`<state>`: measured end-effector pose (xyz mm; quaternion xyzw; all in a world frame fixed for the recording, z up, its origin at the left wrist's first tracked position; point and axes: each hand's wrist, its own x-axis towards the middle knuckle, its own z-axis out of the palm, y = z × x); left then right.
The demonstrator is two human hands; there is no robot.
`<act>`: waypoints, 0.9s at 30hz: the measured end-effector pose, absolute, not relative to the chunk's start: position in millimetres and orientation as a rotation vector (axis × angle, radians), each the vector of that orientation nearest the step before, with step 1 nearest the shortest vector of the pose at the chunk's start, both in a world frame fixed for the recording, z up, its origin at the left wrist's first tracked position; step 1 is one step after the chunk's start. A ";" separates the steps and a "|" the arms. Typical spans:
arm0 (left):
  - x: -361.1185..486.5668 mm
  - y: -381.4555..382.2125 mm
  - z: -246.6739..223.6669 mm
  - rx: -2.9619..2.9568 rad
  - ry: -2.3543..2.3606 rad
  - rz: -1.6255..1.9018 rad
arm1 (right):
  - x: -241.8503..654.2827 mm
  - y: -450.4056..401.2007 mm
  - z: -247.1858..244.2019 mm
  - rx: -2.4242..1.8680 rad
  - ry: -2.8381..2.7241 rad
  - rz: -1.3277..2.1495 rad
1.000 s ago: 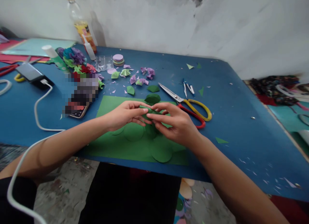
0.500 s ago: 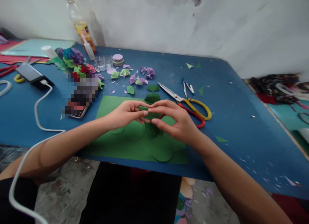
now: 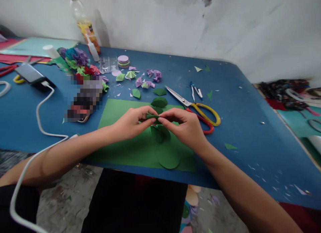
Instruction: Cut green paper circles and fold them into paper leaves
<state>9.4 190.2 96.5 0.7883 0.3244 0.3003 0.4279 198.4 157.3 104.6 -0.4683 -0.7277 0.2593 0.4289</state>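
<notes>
Over a green sheet (image 3: 120, 146), my left hand (image 3: 137, 121) and my right hand (image 3: 184, 124) meet fingertip to fingertip. Both pinch a small folded piece of dark green paper (image 3: 152, 116) between thumb and fingers. More dark green folded pieces (image 3: 159, 102) lie just behind my hands, and others rest on the sheet beneath them, partly hidden. A green paper circle (image 3: 169, 155) lies near the sheet's front edge. Behind my right hand are scissors (image 3: 185, 102) with one yellow and one red handle, blades apart.
Purple and light green folded papers (image 3: 145, 83) lie beyond the sheet. A bottle (image 3: 86, 29) stands by the wall. At the left are a phone (image 3: 30, 74) with a white cable (image 3: 37, 112) and colourful paper flowers (image 3: 77, 59). A compass (image 3: 197, 91) lies behind the scissors.
My fingers have closed from a loose, spread pose into a pinch on the green piece, which now looks narrower and flatter. The camera view has shifted slightly.
</notes>
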 end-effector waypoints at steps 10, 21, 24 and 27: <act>4.0 193.6 94.1 2.440 0.752 0.904 | 197.0 150.9 104.8 -1.155 -1.986 0.423; 5.1 196.1 94.6 2.318 0.738 0.957 | 199.0 151.5 106.6 -1.218 -1.746 0.541; 3.0 198.4 92.7 2.334 0.756 0.917 | 198.9 153.1 104.5 -1.244 -1.651 0.609; 1.6 200.5 87.3 2.414 0.729 0.904 | 199.5 154.7 103.6 -1.245 -1.617 0.665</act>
